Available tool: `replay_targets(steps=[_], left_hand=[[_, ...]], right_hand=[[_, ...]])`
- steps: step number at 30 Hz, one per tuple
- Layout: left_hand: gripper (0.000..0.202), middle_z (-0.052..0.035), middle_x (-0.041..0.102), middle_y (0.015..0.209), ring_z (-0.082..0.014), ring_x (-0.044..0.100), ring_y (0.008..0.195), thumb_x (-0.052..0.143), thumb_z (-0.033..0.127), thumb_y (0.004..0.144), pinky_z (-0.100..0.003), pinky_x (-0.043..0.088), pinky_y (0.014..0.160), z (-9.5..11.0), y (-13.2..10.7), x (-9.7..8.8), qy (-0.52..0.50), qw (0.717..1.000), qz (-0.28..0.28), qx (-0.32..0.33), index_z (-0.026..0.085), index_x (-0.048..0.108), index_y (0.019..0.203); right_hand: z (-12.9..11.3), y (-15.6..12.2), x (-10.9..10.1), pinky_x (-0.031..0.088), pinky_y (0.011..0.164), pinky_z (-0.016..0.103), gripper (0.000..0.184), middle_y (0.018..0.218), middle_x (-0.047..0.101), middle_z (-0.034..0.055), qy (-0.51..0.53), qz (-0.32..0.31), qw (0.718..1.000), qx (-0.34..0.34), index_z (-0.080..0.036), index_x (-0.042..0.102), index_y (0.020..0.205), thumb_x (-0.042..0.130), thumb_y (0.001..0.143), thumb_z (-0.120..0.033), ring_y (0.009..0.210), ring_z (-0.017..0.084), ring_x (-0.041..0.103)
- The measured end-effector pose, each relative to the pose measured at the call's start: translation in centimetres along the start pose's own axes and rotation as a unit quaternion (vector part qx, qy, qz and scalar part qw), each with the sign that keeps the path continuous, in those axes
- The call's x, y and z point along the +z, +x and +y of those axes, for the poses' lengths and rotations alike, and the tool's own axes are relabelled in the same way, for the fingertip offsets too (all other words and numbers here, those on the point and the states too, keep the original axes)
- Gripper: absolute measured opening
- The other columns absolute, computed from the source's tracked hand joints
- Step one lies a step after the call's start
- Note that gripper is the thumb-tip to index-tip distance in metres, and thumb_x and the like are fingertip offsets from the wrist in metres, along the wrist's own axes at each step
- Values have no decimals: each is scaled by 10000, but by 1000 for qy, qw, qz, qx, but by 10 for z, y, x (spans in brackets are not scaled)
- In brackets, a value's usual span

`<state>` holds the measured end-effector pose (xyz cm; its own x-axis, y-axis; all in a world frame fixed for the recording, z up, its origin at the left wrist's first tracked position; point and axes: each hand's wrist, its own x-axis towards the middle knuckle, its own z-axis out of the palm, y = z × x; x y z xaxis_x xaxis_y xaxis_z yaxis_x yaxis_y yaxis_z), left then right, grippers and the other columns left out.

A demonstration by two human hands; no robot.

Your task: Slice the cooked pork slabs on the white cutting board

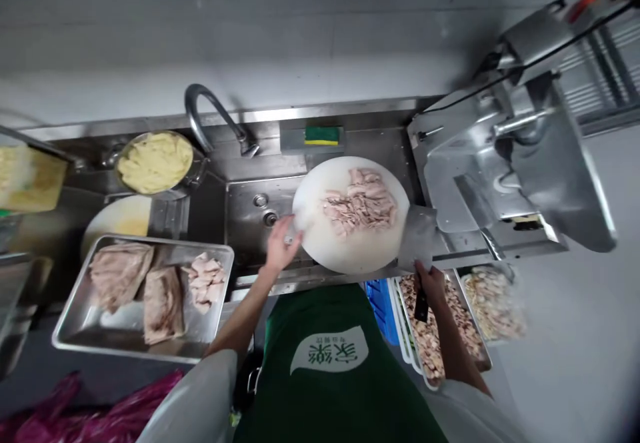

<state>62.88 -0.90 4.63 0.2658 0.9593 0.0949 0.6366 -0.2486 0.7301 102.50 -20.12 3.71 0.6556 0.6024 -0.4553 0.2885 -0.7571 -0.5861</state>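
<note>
A round white cutting board [350,249] rests over the steel sink [250,219], with a heap of sliced pale meat [361,204] on its far half. My left hand [281,243] grips the board's left edge, fingers curled on the rim. My right hand [429,283] is closed round the dark handle of a broad cleaver [418,237], whose blade stands at the board's right edge.
A metal tray [75,326] with large meat slabs and cut pieces sits at left. Below my right arm are trays of chopped meat [430,343] and a bag [495,303]. A meat slicer [505,163] stands right. A pot of yellow food [155,161], faucet [210,113] and sponge [322,135] are behind.
</note>
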Motion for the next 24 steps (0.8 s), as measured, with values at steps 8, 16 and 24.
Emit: replay_targets(steps=[8,16,24], left_hand=[[1073,-231,115,1632,-386,80,1530,687,650,772,-555,201,1205,99,51,156,18,999,-22,-37,149,178,1573],[1009,-130,14,1667,-493,8,1504,756,706,661,-671,92,1169,160,78,191,62,996,-60,-24,299,395,1512],[825,-99,118,1653,-427,94,1509,768,599,705,-601,132,1198,166,67,210,101,994,-33,5,308,518,1436]], right_hand=[[7,54,-4,408,449,286,462,443,528,20,21,-27,999,17,-180,581,735,537,763,-639,441,187,545],[-43,72,39,470,662,280,394,803,733,151,-51,-74,991,-101,-127,702,918,554,846,-484,827,249,699],[-52,52,56,480,738,309,355,945,750,153,-19,-87,983,-159,-157,683,990,545,861,-457,901,268,676]])
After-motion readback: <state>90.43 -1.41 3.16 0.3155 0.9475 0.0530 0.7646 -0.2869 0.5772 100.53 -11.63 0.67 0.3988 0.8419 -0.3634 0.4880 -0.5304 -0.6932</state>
